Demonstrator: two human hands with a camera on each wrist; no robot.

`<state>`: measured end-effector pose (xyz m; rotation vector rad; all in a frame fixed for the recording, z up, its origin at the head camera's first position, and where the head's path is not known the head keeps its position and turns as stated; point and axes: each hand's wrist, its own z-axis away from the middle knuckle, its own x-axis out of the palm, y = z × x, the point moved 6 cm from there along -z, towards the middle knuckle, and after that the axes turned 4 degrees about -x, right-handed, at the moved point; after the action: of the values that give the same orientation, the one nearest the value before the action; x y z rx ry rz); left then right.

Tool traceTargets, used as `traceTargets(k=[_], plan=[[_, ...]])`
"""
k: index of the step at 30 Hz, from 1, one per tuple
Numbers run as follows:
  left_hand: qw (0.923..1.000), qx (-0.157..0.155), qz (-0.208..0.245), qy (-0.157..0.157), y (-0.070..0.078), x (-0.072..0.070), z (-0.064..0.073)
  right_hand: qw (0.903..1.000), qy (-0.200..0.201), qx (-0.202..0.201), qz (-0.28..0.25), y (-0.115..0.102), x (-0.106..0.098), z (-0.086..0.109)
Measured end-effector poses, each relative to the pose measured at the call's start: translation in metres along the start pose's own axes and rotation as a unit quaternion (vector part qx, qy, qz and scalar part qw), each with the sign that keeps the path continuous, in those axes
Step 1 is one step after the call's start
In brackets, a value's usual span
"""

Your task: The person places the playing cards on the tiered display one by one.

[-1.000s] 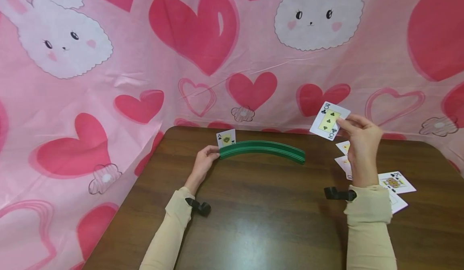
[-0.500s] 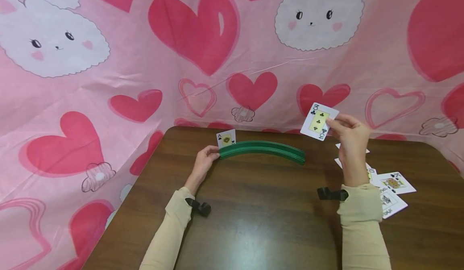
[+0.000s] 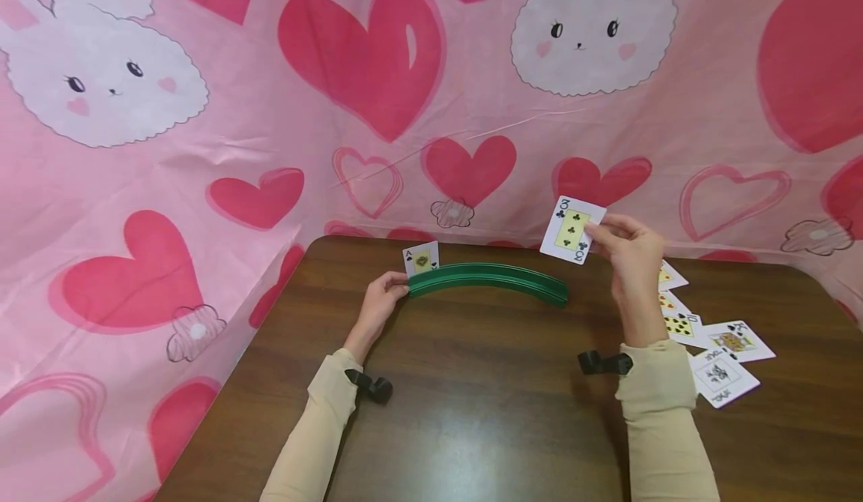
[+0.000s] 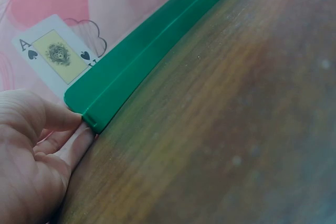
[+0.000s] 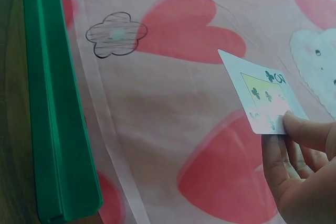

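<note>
A curved green card holder (image 3: 488,273) stands near the far edge of the table. At its left end an ace of spades (image 3: 421,257) is upright in it. My left hand (image 3: 379,300) pinches that end of the holder between thumb and fingers, as the left wrist view shows at the holder's tip (image 4: 97,111). Above and beyond the holder's right end, my right hand (image 3: 632,262) holds a three of clubs (image 3: 566,240) up by its right side. In the right wrist view the thumb lies on the card's face (image 5: 247,95) with the fingers behind it.
Several face-up cards lie overlapping on the table's right, among them a king (image 3: 738,341), a ten of spades (image 3: 682,327) and a joker (image 3: 721,376). A pink heart-patterned cloth (image 3: 283,112) hangs behind and left of the brown table (image 3: 465,397).
My right hand has carried the three of clubs leftward toward the holder's right end, uncovering more of the loose cards. The left hand has stayed on the holder.
</note>
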<state>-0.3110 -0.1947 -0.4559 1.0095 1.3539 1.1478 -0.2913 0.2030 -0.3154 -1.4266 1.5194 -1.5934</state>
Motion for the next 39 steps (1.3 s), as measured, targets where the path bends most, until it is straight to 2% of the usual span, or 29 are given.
traceTargets(k=[13, 16, 19, 20, 21, 28, 29, 30, 34, 35, 37, 39], plan=[[1.0, -0.005, -0.002, -0.001, 0.005, 0.001, 0.001, 0.9975, -0.032, 0.006, 0.063, 0.01, 0.021, 0.005], [1.0, -0.001, 0.0, 0.002, 0.002, 0.001, -0.001, 0.9958, -0.04, 0.005, 0.083, 0.013, 0.026, 0.005], [1.0, -0.002, 0.0, 0.001, 0.002, 0.0, 0.0, 0.9945, -0.052, -0.008, 0.091, 0.018, 0.031, 0.005], [1.0, -0.003, 0.002, 0.001, 0.002, 0.0, 0.0, 0.9943, -0.054, -0.011, 0.091, 0.02, 0.033, 0.005], [1.0, -0.003, 0.001, 0.0, 0.002, 0.0, 0.0, 0.9954, -0.065, -0.015, 0.069, 0.028, 0.033, 0.001], [1.0, -0.008, 0.003, -0.004, 0.003, 0.0, 0.001, 0.9951, -0.082, -0.014, 0.054, 0.038, 0.047, 0.003], [0.9999, -0.011, 0.004, -0.006, 0.003, 0.0, 0.001, 0.9954, -0.09, -0.016, 0.03, 0.044, 0.047, -0.001], [0.9999, -0.012, 0.004, -0.008, 0.003, 0.0, 0.001, 0.995, -0.094, -0.02, 0.028, 0.044, 0.049, 0.0], [0.9998, -0.015, 0.007, -0.009, 0.003, 0.0, 0.0, 0.9955, -0.092, -0.018, 0.016, 0.049, 0.052, -0.002], [0.9998, -0.015, 0.007, -0.008, 0.003, -0.001, 0.0, 0.9955, -0.088, -0.017, 0.03, 0.047, 0.054, -0.001], [0.9999, -0.013, 0.006, -0.005, 0.004, -0.001, 0.0, 0.9957, -0.086, -0.012, 0.032, 0.065, 0.051, -0.012], [0.9999, -0.012, 0.005, -0.006, 0.003, -0.001, 0.0, 0.995, -0.094, -0.023, 0.026, 0.095, 0.046, -0.032]])
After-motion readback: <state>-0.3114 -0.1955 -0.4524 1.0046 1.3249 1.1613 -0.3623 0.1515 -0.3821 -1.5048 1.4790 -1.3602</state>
